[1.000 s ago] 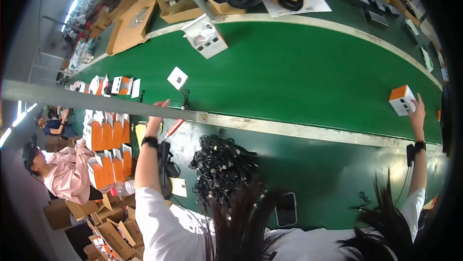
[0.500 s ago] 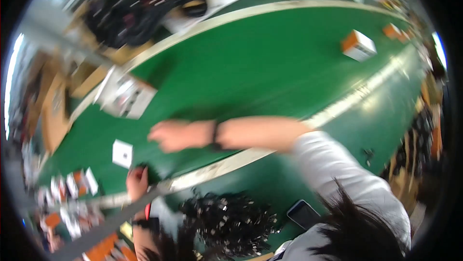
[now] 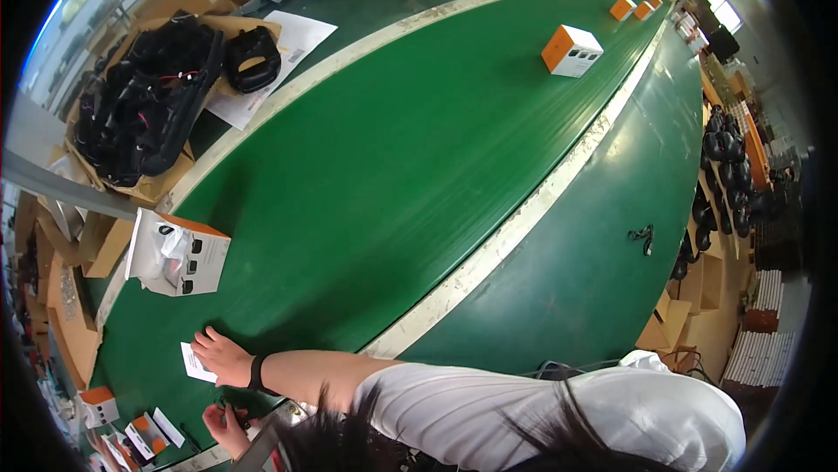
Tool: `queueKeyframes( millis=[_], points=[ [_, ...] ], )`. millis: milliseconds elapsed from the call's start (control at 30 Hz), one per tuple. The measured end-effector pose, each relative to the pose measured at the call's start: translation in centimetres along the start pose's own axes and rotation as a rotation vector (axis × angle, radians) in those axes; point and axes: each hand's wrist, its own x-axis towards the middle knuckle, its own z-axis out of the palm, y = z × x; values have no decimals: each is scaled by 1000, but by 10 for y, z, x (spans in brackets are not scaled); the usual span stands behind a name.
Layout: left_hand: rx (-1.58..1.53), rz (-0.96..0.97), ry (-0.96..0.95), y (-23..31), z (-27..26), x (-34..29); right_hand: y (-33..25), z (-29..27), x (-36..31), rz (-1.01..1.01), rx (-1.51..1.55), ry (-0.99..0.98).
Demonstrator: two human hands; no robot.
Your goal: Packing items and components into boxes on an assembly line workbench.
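My right hand (image 3: 221,357) reaches across to the left and lies over one edge of a small white card (image 3: 194,365) with dark print on the green belt. Its fingers are stretched and a little apart; whether they grip the card is hidden. Closer to me, my left hand (image 3: 225,428) is closed, with a small black cable (image 3: 223,406) at its fingertips. Beyond the right hand stands an open white-and-orange box (image 3: 194,261), flap raised, with a clear plastic bag showing inside.
The green conveyor belt (image 3: 349,184) runs off to the far right, carrying a closed orange-and-white box (image 3: 572,51) and several smaller-looking ones. A carton of black parts (image 3: 140,106) stands past its far edge. More boxes (image 3: 144,437) sit lower left. A black cable (image 3: 644,238) lies on the right-hand table.
My right hand has moved left and down onto the white card. The view has shifted, so the boxes appear farther left and my left hand lower. The left hand stays closed.
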Motion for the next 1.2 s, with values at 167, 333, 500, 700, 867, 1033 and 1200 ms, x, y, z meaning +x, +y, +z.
queueKeyframes(
  millis=[167, 333, 500, 700, 867, 1033, 1200],
  points=[
    [-614, -656, -148, -70, -102, 72, -2, -8, -2, -7, 18, 61],
    [-496, -355, -35, -73, -79, 37, 13, -24, 0, -8, 146, 116],
    [-387, -242, 383, -26, -113, -50, 28, -79, -15, 146, 870, -61],
    [-457, -534, 294, 115, -81, -156, 34, -259, -98, 149, 1015, -829],
    [-525, -480, 158, 181, -72, -242, -33, -304, -167, 190, 1065, -1110],
    [-563, -432, 268, 215, -62, -329, -174, -224, -263, 53, 1304, -1392],
    [-133, -395, 313, 212, -49, -404, -183, -241, -288, -219, 979, -1307]
  ],
)
